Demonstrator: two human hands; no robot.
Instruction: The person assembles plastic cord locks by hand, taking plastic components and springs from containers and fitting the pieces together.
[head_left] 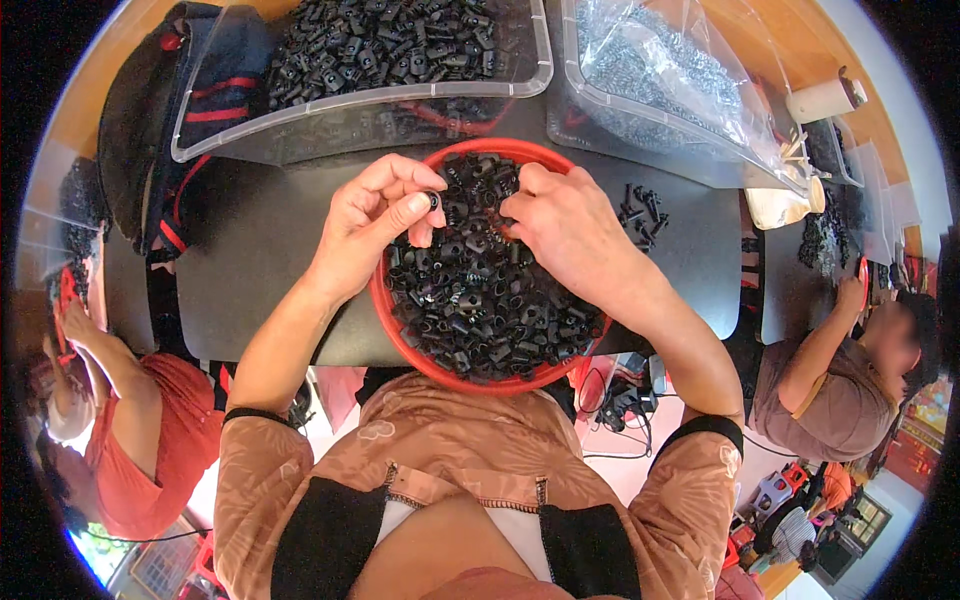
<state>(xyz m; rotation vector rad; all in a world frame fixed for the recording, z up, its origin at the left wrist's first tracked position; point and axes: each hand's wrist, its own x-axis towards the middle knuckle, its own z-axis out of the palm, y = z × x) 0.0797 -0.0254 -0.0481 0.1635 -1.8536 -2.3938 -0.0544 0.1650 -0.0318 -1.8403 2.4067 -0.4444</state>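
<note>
My left hand (372, 212) is closed over the far left rim of a red basin (500, 386). Between its thumb and fingers sits a small black plastic piece (434, 201) with a round opening. On the basin's far right side, my right hand (572, 228) has its fingers bent and pressed together just above the contents. Whatever those fingertips hold, if anything, is hidden. A heap of small black plastic parts (480, 300), with a few thin coil springs among them, fills the basin.
Beyond the basin stand a clear bin (345, 103) of black plastic parts and another clear bin (660, 150) holding many small shiny pieces. Loose black parts (643, 215) lie on the dark table (265, 270). A beige jar (783, 205) is farther right. People sit at both sides.
</note>
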